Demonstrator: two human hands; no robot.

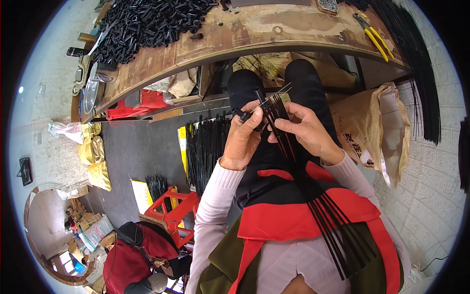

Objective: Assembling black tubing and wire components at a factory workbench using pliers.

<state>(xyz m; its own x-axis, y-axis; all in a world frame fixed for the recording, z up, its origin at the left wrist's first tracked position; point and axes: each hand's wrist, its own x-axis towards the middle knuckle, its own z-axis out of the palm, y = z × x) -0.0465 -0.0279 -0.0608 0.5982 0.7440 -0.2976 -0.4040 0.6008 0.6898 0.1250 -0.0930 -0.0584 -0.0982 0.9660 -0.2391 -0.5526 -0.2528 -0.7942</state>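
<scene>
A fanned bundle of long thin black rods (327, 223) lies across my lap and a red apron band (274, 221), its far ends between my hands. My right hand (313, 133) is closed round these rods, thumb on top near their far ends. In my left hand (241, 143), curled beside them, are short black plastic tubes (239, 113). Thumb and fingers of that hand pinch close to the rod tips, where a slim dark tube (259, 95) points away from me. Exactly how tube and rods meet there is hidden by the fingers.
A worn wooden bench (235, 32) spans the far side, bearing a heap of black tubes (147, 29) and yellow-handled pliers (374, 39). More rods (205, 152) lie left of my legs, beside a red stool (181, 210). A paper sack (367, 127) stands right; another person (139, 255) sits lower left.
</scene>
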